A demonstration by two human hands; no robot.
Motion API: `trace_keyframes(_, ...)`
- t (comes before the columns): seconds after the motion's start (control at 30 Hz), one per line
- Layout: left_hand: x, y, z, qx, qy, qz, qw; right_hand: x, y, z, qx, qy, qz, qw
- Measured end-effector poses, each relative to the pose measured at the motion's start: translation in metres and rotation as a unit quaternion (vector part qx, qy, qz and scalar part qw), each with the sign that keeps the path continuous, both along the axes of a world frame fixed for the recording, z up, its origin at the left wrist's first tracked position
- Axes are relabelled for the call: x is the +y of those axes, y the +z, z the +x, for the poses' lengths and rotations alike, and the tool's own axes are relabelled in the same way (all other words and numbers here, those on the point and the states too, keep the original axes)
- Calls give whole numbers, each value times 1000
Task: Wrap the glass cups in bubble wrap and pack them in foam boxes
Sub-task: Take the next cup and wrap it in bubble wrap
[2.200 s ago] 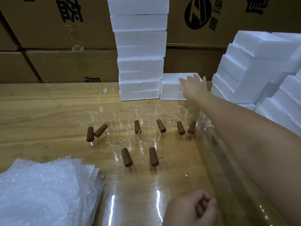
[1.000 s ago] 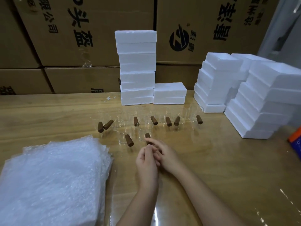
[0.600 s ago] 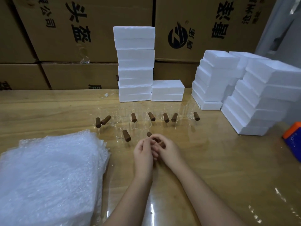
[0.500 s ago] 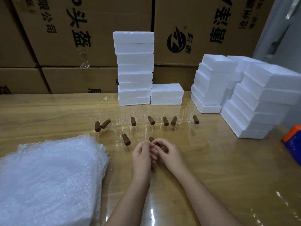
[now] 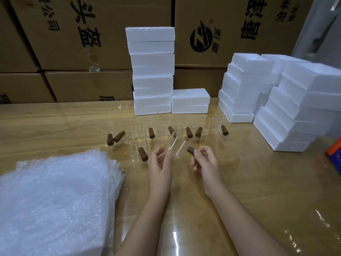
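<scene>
A clear glass cup (image 5: 177,147) with a brown wooden handle is lifted and tilted above the wooden table (image 5: 258,182). My right hand (image 5: 204,162) grips its handle, and my left hand (image 5: 160,163) holds the glass body with its fingertips. Several more glass cups (image 5: 186,130) with brown handles stand in rows just beyond my hands. A thick pile of bubble wrap sheets (image 5: 55,196) lies at the front left. White foam boxes stand in a tall stack (image 5: 152,71) at the back centre, with one shorter foam box (image 5: 191,100) beside it.
More foam boxes (image 5: 299,104) are stacked in stepped piles at the right. Large printed cardboard cartons (image 5: 92,43) form a wall behind the table. An orange and blue object (image 5: 335,154) sits at the right edge.
My right arm came back from the foam box at the rear. Both hands met at the nearest cup and have now lifted and tilted it off the table.
</scene>
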State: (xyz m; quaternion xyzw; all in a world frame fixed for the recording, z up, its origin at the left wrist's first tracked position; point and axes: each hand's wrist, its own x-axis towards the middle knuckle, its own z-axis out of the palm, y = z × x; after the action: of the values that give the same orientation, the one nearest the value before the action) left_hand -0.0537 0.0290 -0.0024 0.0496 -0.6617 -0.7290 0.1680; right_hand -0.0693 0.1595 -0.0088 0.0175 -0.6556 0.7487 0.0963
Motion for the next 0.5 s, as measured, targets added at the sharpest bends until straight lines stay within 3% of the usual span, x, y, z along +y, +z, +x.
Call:
trace_keyframes(0.13, 1, 0, -2, -5, -37, 45, 998, 2, 7, 0, 40, 42, -6, 998)
trace_keyframes(0.37, -2, 3, -3, -16, 6, 88, 996, -3, 14, 3, 58, 77, 13, 995)
trace_keyframes(0.43, -1, 5, -1, -12, 15, 88, 996, -7, 13, 5, 75, 41, 67, 994)
trace_keyframes(0.5, 1, 6, 4, 9, 33, 75, 997, -9, 9, 6, 125, -38, 199, 971)
